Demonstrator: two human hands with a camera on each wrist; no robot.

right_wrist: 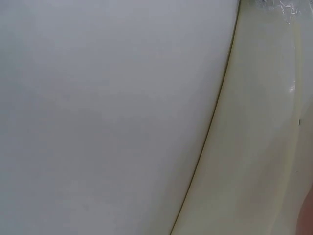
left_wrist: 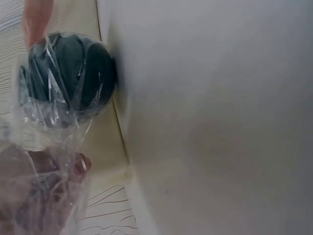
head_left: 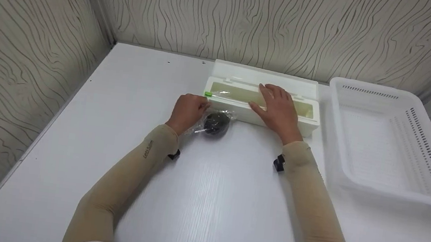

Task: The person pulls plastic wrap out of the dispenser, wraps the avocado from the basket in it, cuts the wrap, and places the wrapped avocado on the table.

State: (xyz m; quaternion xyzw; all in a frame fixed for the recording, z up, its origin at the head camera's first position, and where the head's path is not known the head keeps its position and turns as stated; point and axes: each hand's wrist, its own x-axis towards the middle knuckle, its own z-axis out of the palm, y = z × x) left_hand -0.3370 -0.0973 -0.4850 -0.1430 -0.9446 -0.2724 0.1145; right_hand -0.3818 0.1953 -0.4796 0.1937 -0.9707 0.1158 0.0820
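Observation:
A white cling film dispenser box [head_left: 257,116] stands near the back of the table with its lid [head_left: 266,76] up. A green slide cutter [head_left: 208,94] sits at the left end of its front rail. Just in front lies a dark green, round object [head_left: 216,123], wrapped in clear cling film [left_wrist: 54,105]. My left hand [head_left: 188,111] has curled fingers at the box's left front corner and pinches the film, which partly covers it in the left wrist view. My right hand [head_left: 280,112] rests across the box opening, fingers extended. The right wrist view shows mostly the box front [right_wrist: 244,127].
A white plastic basket [head_left: 339,152] with slotted sides stands on the right of the table, close to the box. Patterned wall panels [head_left: 228,19] rise behind the table and at both sides. The white tabletop [head_left: 205,202] extends toward me.

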